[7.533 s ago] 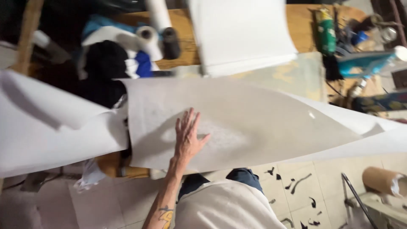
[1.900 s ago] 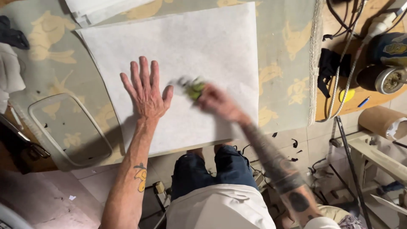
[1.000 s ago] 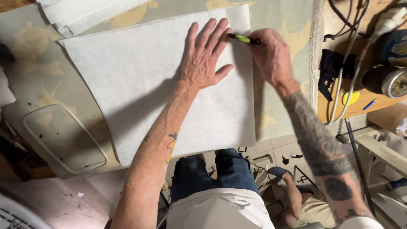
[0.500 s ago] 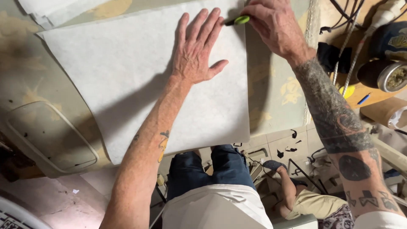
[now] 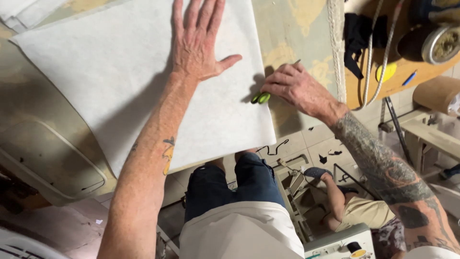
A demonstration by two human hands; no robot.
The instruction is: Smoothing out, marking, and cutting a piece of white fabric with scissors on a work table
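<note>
White fabric sheet lying flat on desk, filling centre to 10 o'clock. Left hand pressing it, grip spread flat. Right hand at sheet's 3 o'clock edge, grip pinching green-handled tool. Judging: keeping sheet taut, tool tracking edge steadily.

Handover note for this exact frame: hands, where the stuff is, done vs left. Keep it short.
Left hand: flat, fingers spread, pressing the white sheet onto the worktable.
Right hand: closed around a green-handled tool at the sheet's right edge, tip pointing away from the body; whether it is a pen or a blade I cannot tell.
Sheet: lies flat, near corner hanging over the table edge.
Done: sheet laid out and pinned.
Left: no line or cut is visible along the right edge yet; the pass there looks unfinished.
</note>
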